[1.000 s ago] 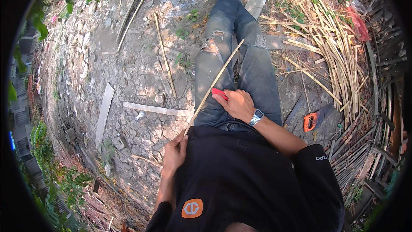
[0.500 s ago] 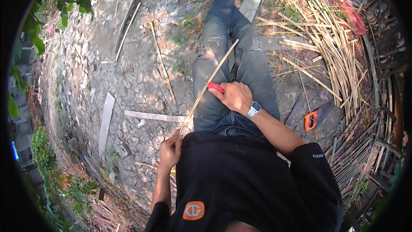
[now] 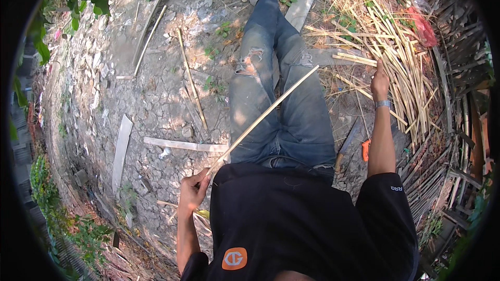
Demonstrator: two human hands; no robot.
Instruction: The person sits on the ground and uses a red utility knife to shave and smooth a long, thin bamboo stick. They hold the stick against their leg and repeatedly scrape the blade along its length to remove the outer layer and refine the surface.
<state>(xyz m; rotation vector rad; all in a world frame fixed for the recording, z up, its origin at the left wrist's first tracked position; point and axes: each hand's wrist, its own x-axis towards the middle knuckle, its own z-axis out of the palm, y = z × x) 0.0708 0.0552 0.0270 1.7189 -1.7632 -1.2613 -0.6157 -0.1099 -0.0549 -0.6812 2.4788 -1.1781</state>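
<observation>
1. My left hand is just left of the waist of my jeans, thumb and fingers pinched on the near end of a thin pale strip.
2. From that pinch the strip's long axis slants away and rightward across the jeans, its far tip over the right leg near the knee; my left hand is the nearer to it.
3. Right of the jeans lie a wood-handled blade and, farther right, an orange saw handle.
4. My right hand is right of the jeans' knees, well apart from the strip; I can't tell whether its fingers hold anything.
5. It is at the left edge of a strip heap, mostly lying lengthwise away from me.
</observation>
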